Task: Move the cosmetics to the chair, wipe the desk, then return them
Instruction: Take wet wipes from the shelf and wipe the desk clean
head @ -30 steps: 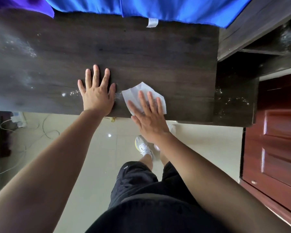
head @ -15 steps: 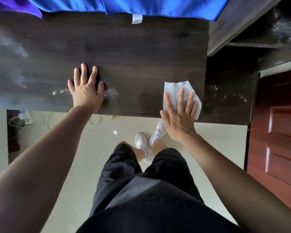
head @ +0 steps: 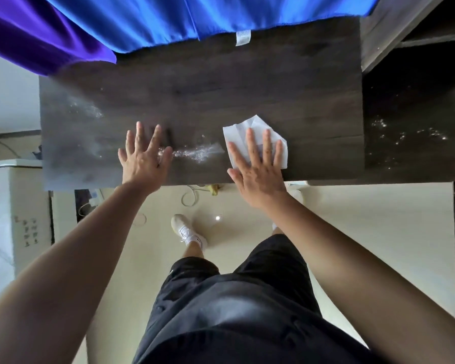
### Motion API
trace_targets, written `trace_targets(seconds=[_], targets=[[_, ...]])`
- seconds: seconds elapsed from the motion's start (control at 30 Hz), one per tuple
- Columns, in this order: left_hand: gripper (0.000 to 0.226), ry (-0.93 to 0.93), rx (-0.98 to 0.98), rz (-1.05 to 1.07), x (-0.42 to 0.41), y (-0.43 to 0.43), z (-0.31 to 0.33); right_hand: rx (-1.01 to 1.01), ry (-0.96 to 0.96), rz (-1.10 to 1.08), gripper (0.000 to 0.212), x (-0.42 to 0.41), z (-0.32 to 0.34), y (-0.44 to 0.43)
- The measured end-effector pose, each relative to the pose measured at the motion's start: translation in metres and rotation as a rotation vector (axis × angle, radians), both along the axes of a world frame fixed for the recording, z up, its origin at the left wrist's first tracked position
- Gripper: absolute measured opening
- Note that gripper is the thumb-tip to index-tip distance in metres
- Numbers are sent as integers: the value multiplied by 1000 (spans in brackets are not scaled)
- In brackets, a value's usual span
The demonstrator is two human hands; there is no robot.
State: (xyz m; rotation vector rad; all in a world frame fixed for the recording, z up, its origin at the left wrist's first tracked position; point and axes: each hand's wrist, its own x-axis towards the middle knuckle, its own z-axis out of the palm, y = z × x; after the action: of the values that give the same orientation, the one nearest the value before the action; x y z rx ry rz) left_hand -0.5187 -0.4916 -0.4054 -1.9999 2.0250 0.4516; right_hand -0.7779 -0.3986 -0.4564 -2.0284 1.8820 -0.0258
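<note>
The dark wooden desk [head: 221,88] fills the upper middle of the head view. My left hand [head: 142,156] lies flat on it near the front edge, fingers spread, holding nothing. My right hand [head: 258,169] presses a crumpled white tissue [head: 234,134] flat against the desk top, to the right of the left hand. A wet, shiny streak [head: 197,152] runs between the two hands. Pale smears [head: 87,109] mark the desk's left part. No cosmetics and no chair are in view.
Blue cloth [head: 195,14] and purple cloth [head: 37,35] hang over the desk's back edge. A lower dark shelf [head: 410,127] with bright specks adjoins on the right. A white cabinet [head: 11,206] stands at left. Cables [head: 189,198] lie on the floor below.
My right hand slid the tissue from beside the left hand out to the desk's right edge, then back toward the middle. The left hand stayed planted.
</note>
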Motion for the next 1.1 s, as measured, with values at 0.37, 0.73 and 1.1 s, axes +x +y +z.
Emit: trace_targets(seconds=[0.37,0.73,1.1], targets=[[63,152,-103,-6,134,5,-18,69,28,34,65,205,15,-32],[59,122,-117,175,167,-3,-35,62,16,174,58,224,10,-55],[63,99,-69,196,151,2,-38,147,138,-321,62,62,3,-57]])
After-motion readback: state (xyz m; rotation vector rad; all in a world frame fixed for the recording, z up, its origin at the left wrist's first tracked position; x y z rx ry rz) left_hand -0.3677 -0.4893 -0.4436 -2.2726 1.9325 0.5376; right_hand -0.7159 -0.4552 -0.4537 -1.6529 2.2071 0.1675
